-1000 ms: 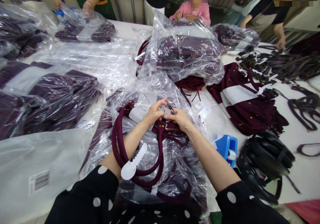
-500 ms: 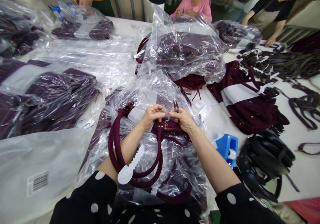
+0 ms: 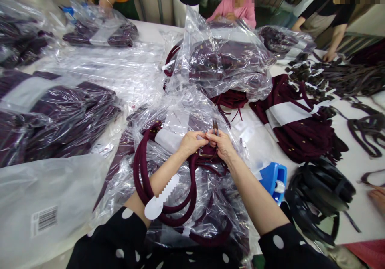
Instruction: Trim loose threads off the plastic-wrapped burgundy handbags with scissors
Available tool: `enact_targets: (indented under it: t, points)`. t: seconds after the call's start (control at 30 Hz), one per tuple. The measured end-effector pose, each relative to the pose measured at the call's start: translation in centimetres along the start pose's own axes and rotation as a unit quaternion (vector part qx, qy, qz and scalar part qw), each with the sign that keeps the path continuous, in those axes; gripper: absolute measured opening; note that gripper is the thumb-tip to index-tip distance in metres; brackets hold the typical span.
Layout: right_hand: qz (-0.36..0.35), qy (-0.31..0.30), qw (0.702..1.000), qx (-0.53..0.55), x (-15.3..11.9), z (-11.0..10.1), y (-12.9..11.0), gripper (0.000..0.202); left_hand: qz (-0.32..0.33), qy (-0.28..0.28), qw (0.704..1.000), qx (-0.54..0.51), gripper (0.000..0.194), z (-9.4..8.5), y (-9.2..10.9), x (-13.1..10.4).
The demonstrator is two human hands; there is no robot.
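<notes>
Fingertips of my left hand (image 3: 194,141) are pinched together, touching those of my right hand; what they hold is too small to make out. In my right hand (image 3: 221,144) are small snips (image 3: 215,126), their dark points facing away from me. Both hands are over a maroon bag with a metal zip (image 3: 205,154), partly inside clear plastic. The bag's looped maroon handles (image 3: 140,168) lie around my left forearm, with a white toothed tag (image 3: 155,208) on them.
Plastic-wrapped maroon bags (image 3: 222,56) lie beyond my hands and at left (image 3: 66,120). On the right are unwrapped maroon bags (image 3: 296,120), a blue tape dispenser (image 3: 272,178) and black straps (image 3: 319,197). Several people stand around the table; a person's hand (image 3: 377,197) shows at the right edge.
My left hand has moved right and now meets my right hand. The snips have turned more upright. A person's hand has appeared at the right edge.
</notes>
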State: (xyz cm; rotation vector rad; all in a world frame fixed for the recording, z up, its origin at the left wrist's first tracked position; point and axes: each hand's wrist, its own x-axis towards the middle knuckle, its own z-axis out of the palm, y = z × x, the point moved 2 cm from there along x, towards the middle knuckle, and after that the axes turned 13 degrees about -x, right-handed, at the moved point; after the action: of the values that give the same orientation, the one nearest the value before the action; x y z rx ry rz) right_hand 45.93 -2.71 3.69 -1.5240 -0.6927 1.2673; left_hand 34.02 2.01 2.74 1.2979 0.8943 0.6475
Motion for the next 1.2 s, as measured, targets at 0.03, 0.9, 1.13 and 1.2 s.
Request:
enact_targets:
  t: [0.03,0.9,1.13,1.2]
  points:
    - [-0.002,0.009,1.0,-0.001,0.1,0.0,0.1,0.032,-0.008,0.007,1.0,0.008,0.018,0.1,-0.1,0.0]
    - [-0.028,0.002,0.873,-0.487,-2.2,-0.2,-2.9,0.045,-0.019,0.033,0.995,0.087,0.019,0.1,-0.6,0.2]
    - [-0.048,-0.014,0.835,-0.548,-1.8,0.2,-3.1,0.048,-0.031,0.03,0.993,0.114,0.022,0.0,-0.5,0.2]
    - [-0.037,-0.011,0.822,-0.568,-1.7,0.3,-3.1,0.047,-0.031,0.029,0.992,0.121,0.023,0.0,-0.6,0.2]
